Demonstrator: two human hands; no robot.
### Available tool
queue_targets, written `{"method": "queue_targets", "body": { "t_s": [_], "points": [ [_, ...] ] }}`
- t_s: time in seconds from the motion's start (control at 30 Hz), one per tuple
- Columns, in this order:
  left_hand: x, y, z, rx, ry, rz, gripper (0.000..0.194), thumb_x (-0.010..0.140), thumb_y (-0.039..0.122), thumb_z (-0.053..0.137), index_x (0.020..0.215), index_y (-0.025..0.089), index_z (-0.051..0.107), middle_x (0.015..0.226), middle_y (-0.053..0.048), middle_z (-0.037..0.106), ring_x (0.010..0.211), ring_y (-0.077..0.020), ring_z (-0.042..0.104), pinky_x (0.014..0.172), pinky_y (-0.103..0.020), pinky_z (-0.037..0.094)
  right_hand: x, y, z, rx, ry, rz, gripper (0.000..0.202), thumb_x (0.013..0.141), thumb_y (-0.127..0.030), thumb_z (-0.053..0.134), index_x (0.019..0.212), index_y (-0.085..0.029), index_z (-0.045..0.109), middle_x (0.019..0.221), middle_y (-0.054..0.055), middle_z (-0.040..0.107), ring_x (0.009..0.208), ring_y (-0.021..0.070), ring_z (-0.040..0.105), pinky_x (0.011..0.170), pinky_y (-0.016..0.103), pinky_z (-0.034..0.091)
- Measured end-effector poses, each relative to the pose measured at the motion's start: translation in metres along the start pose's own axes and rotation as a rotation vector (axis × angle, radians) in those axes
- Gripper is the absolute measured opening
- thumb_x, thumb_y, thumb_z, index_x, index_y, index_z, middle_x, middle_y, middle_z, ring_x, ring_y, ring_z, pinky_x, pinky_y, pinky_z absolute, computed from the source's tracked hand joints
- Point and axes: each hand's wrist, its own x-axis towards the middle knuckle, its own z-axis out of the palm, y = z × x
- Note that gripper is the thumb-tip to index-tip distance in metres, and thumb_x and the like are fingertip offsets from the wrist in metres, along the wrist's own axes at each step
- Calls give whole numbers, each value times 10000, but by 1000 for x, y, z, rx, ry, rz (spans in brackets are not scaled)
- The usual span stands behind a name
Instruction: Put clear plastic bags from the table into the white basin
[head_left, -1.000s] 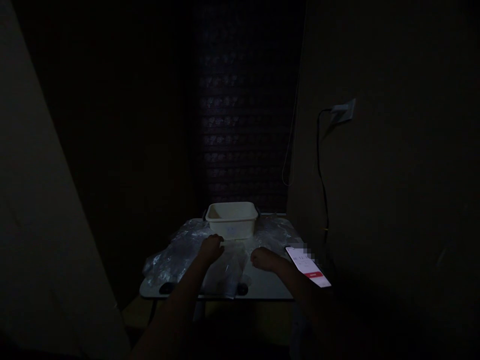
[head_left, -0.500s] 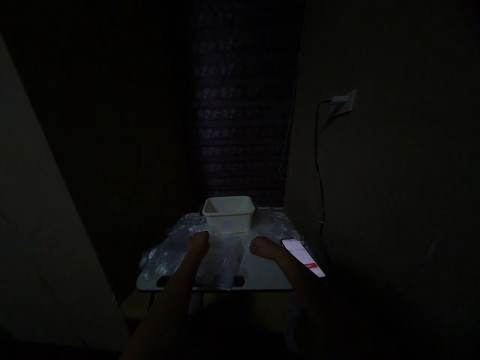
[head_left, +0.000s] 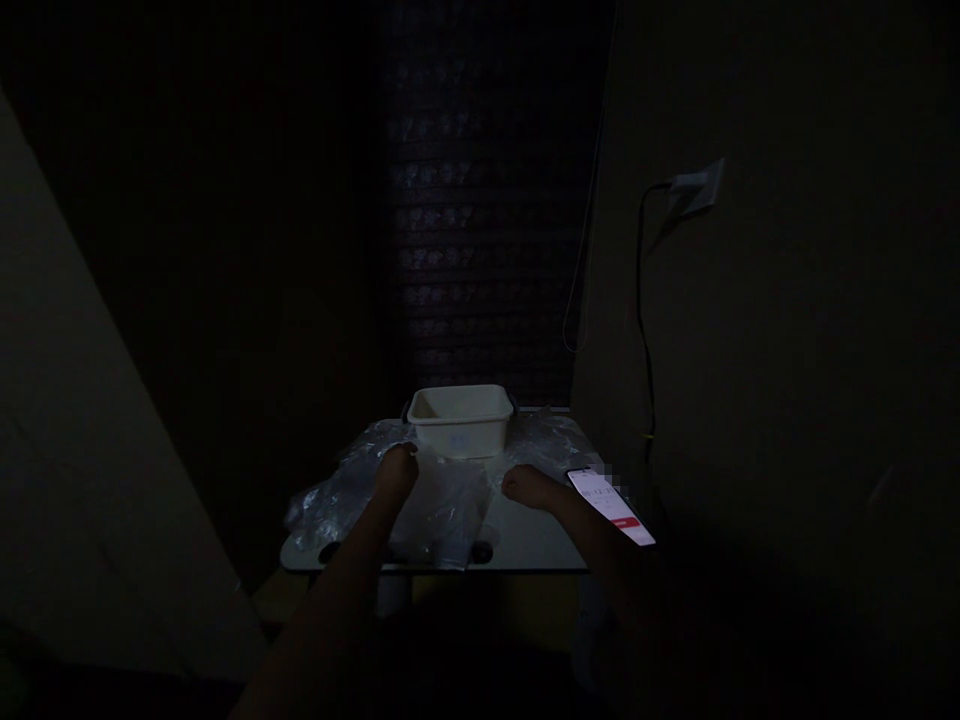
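Observation:
In the dim head view, clear plastic bags [head_left: 450, 500] lie spread over a small white table. My left hand [head_left: 396, 474] is closed over the bags, its fingers gripping plastic near their upper edge. To the right of the bags, my right hand [head_left: 527, 486] is curled closed above the table. Darkness hides whether its fingers hold a bag edge or something else. Just beyond both hands stands a cream plastic tub [head_left: 461, 438] with dark handles; its floor is hidden from this angle.
A lit phone [head_left: 611, 505] lies at the table's [head_left: 536, 545] right edge, beside my right forearm. More crumpled plastic [head_left: 544, 440] sits right of the tub. A cable [head_left: 642, 300] hangs from a wall outlet [head_left: 701, 188], and a dark blind [head_left: 480, 220] covers the back.
The view has shifted slightly, moving the table and tub up a little in the picture. My left hand has moved slightly toward the tub; both hands stay closed.

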Motion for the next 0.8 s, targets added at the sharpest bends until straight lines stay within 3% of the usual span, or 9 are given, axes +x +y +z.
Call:
{"method": "queue_targets", "body": {
  "t_s": [0.17,0.37,0.53,0.67,0.8],
  "points": [
    [-2,8,-9,-66,135,-28,302,671,112,314,903,128,508,889,-91,543,793,-165,504,682,-248,376,0,-2,-1,5,14,4,205,624,-130,391,667,-118,591,693,53,601,624,119,505,550,193,337],
    [3,5,-8,-271,287,-43,295,676,123,306,886,103,512,891,-94,540,812,-160,494,712,-250,372,-2,-5,-4,-34,41,-23,222,643,-138,370,687,-116,587,737,66,599,666,130,513,584,201,345],
    [5,9,-13,-504,439,-54,274,685,191,320,857,97,512,840,-85,549,777,-153,502,693,-254,386,-1,-3,-7,-29,174,-8,268,657,-155,375,865,-113,540,873,85,563,783,140,495,663,213,339],
    [5,23,-17,-764,398,-4,270,684,253,345,848,108,503,756,-53,560,671,-127,525,612,-237,420,1,-12,-9,39,328,-39,387,648,-246,439,1018,-134,431,968,78,514,847,143,466,710,222,327],
    [4,40,-14,-924,328,58,252,673,257,369,827,106,499,731,-46,558,630,-113,529,587,-230,433,2,-35,-10,128,365,-53,507,600,-357,493,1064,-201,361,922,22,532,839,157,468,691,241,331]
  ]
}}
